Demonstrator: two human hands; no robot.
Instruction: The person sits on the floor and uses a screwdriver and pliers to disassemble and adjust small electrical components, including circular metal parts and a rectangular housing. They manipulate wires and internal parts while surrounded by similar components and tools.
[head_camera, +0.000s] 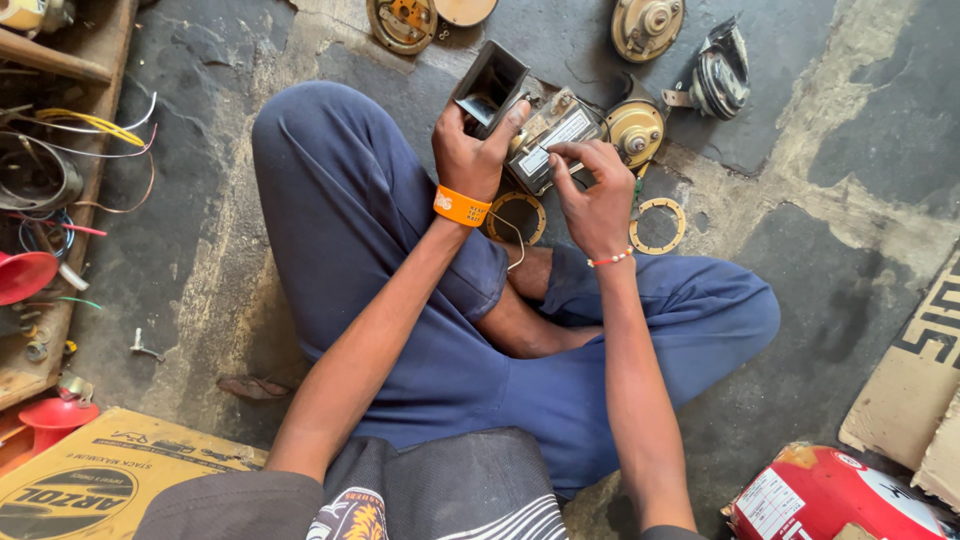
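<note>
I sit cross-legged on a concrete floor in blue trousers. My left hand, with an orange wristband, grips a dark rectangular horn-shaped piece joined to a small metal unit with a white label. My right hand, with a bead bracelet, pinches at the labelled unit with its fingertips. A round brass-coloured disc part sits against the unit's far side. Two flat ring gaskets lie on the floor under my hands.
More round disc parts and a black coiled horn lie ahead. A wooden tray with wires and red funnels is at left. A yellow carton, a red canister and cardboard lie near me.
</note>
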